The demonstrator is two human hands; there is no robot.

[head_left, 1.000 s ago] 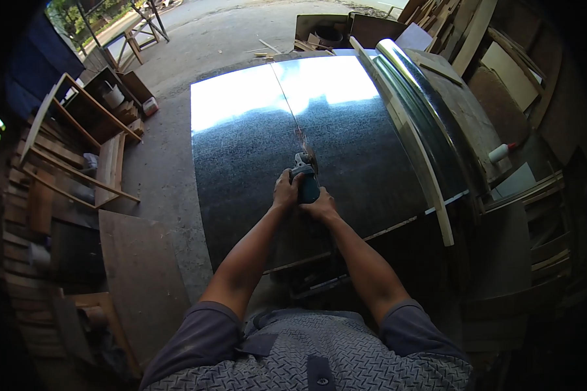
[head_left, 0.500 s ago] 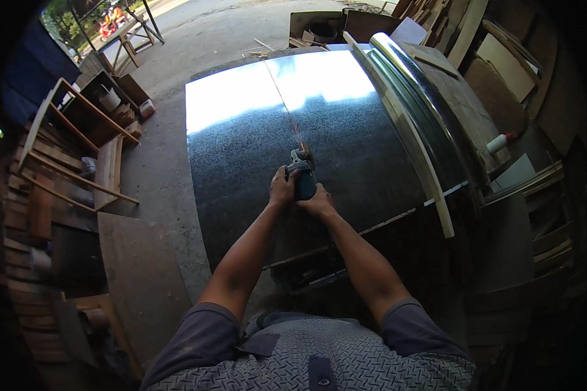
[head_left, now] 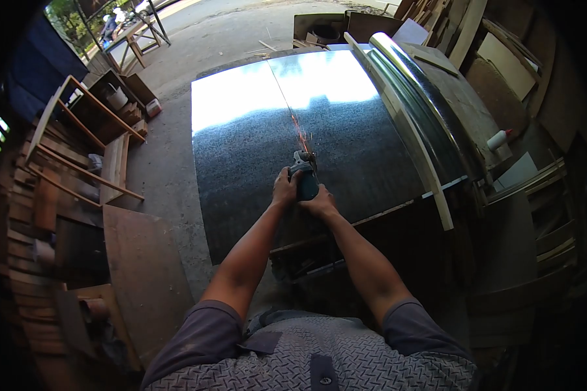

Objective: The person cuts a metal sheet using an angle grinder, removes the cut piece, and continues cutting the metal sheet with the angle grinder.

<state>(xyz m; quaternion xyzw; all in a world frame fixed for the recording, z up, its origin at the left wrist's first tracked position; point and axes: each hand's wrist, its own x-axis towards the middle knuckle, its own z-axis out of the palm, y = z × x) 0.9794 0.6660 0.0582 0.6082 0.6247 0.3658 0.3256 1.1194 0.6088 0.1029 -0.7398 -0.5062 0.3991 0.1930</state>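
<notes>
An angle grinder (head_left: 307, 185) with a teal body runs on a large metal sheet (head_left: 248, 163). My left hand (head_left: 285, 188) is wrapped round its left side near the head, and my right hand (head_left: 320, 202) grips the rear of the body. Orange sparks (head_left: 300, 133) fly forward from the disc along a thin dark line (head_left: 278, 83) that reaches the sheet's far edge. The disc itself is mostly hidden by the tool head and sparks. The far part of the sheet shines brightly, while the near part lies in shadow.
A wooden batten (head_left: 404, 130) and a rolled metal sheet (head_left: 430, 104) lie along the right side. Beyond them is a white bottle (head_left: 499, 139). Wooden frames (head_left: 88, 140) and scrap wood stand at left, by a board (head_left: 143, 254) on the floor.
The sparks have grown brighter and longer. Both hands still hold the grinder at nearly the same place on the sheet. The view has shifted slightly.
</notes>
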